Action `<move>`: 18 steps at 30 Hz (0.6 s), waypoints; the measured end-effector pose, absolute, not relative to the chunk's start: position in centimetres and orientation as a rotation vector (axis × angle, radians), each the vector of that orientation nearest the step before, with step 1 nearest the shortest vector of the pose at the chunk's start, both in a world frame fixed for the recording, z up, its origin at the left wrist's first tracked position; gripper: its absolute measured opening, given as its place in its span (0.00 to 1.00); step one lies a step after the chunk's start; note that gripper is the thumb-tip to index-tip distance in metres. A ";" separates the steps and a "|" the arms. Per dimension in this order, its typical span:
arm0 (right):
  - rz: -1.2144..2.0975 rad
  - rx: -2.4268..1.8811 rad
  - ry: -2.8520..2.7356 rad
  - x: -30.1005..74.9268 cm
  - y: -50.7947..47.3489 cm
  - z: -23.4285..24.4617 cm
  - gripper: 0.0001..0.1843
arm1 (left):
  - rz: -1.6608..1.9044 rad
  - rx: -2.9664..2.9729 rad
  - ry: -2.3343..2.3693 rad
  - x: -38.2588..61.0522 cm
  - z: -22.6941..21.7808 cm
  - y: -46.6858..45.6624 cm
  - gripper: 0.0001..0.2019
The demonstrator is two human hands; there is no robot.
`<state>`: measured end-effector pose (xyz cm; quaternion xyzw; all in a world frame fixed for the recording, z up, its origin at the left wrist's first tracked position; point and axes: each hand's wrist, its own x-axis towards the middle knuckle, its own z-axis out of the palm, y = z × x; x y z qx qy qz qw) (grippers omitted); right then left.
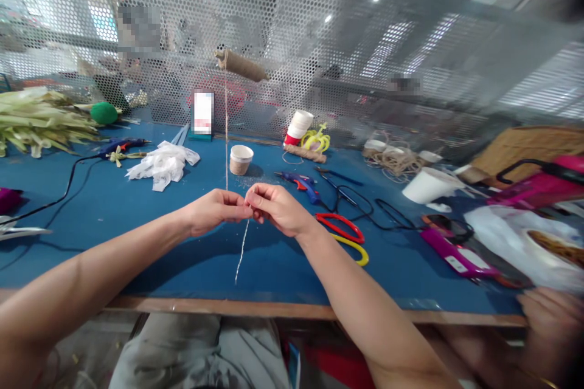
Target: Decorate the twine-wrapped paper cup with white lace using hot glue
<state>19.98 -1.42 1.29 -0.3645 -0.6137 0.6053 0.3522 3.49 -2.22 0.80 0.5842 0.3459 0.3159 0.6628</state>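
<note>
My left hand (218,211) and my right hand (275,206) meet above the near middle of the blue table, fingertips pinched together and touching. A thin strand of brown twine (227,134) runs down from a roll of twine (244,67) at the perforated panel to my left fingers. Below the fingertips hangs a short, whitish twisted cord (242,249), its lower end loose. My fingers hide where twine and cord meet. Just beyond my hands stands a small white cup (241,161) with a brown band. Scissors (342,226) with red and yellow handles lie beside my right forearm, which partly covers them.
Left: a blue glue gun (123,146), white crumpled strips (165,164) and pale husk-like leaves (36,115). Right: another glue gun (301,185), black cables, a white cup (429,185) and a purple power strip (456,255). Another person's hand (554,316) rests at the right table edge.
</note>
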 end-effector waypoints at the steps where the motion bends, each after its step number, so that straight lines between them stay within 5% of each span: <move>1: 1.540 -0.955 -1.592 20.0 -1.4 1.3 0.19 | 0.722 1.325 0.787 3.5 0.7 -2.2 0.10; 10: 1.310 -1.096 -1.667 19.5 -1.5 1.0 0.21 | 0.800 1.515 0.907 3.7 0.4 -2.0 0.09; 18: 1.550 -0.964 -1.595 19.8 -1.7 1.4 0.18 | 0.738 1.373 0.821 3.5 0.8 -2.1 0.09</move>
